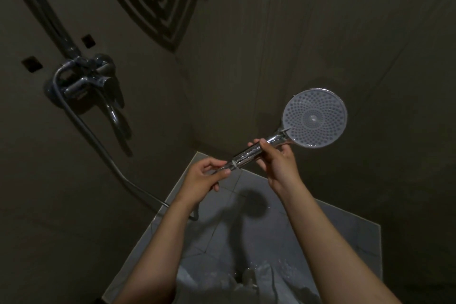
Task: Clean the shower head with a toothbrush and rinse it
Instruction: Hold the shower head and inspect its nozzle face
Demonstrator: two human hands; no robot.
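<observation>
A person is holding the shower head (314,117) at right, nozzle face toward the camera, its handle (249,153) slanting down-left. The right hand (276,158) is gripping the handle just below the head, while the left hand (202,177) is pinching the hose joint (233,165) at its low end. No toothbrush is showing.

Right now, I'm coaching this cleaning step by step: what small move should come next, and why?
Probably let the left hand leave the hose joint and fetch a toothbrush. The right hand grips the handle of the shower head, its nozzle face is turned toward the viewer, and no brush is in either hand or in view.
</observation>
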